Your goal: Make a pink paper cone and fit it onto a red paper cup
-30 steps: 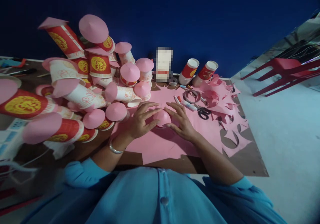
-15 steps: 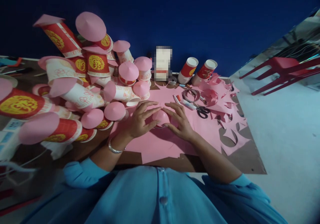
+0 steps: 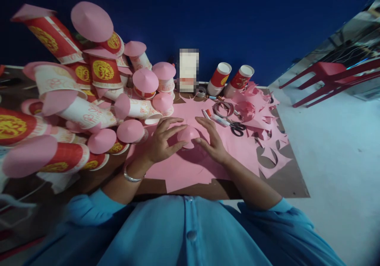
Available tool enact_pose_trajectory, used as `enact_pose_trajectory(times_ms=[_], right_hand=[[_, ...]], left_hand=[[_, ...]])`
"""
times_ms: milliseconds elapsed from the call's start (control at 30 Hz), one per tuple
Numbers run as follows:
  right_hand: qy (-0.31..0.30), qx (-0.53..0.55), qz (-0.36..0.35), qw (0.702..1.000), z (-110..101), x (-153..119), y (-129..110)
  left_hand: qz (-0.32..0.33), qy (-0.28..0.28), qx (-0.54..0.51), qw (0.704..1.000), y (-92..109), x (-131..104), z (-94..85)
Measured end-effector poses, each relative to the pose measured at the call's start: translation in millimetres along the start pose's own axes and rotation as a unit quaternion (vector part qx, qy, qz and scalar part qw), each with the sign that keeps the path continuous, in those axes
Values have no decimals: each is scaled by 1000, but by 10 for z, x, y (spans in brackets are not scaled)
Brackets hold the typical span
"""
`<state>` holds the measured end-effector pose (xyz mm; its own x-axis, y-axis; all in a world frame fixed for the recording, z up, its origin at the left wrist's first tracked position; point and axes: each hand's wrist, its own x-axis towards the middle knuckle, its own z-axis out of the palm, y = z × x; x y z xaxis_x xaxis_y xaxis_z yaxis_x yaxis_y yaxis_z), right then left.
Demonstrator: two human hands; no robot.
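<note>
A pink paper cone stands in front of me with its tip up. It sits on what looks like a cup, of which only a sliver of the rim shows beneath. My left hand curves round the cone's left side, fingers stretched and apart, its thumb at the cone's lower edge. On the opposite side my right hand is likewise spread, the thumb by the cone's right edge. Whether the thumbs touch the paper I cannot tell. Pink paper sheets lie underneath.
Many paper cups with pink cone tops are piled at the left. Scissors, markers, a tape roll and pink paper scraps lie to the right. Two stacks of cups lean by the wall; a red stool stands beyond.
My hands have drawn slightly apart, so more of the cone shows between them. The whole view has shifted a little, with the table things appearing further left.
</note>
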<state>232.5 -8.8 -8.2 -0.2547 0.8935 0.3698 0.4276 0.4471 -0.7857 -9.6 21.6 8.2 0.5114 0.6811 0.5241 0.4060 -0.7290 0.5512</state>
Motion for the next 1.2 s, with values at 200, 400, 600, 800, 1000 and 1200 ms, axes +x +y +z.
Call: enact_pose_trajectory(times_ms=[200,400,600,800,1000,1200], right_hand=[[8,50,34,998,19,-2,62],[26,90,38,995,31,-7,83],[5,49,18,999,9,-21,74],[13,-21,-55,998,-5,-19,42],[11,-25,-71,997,5,-8,12],[13,-49,-73,996,-7,26,-49]], left_hand=[[5,14,5,1000,14,5,6],[-19,25,13,999,55,-24,49],[-61,66,1,996,125,-51,115],[-214,55,-248,943,-39,-41,82],[-196,-73,-359,910,-204,-52,-57],[-188,-132,-114,967,-102,-45,61]])
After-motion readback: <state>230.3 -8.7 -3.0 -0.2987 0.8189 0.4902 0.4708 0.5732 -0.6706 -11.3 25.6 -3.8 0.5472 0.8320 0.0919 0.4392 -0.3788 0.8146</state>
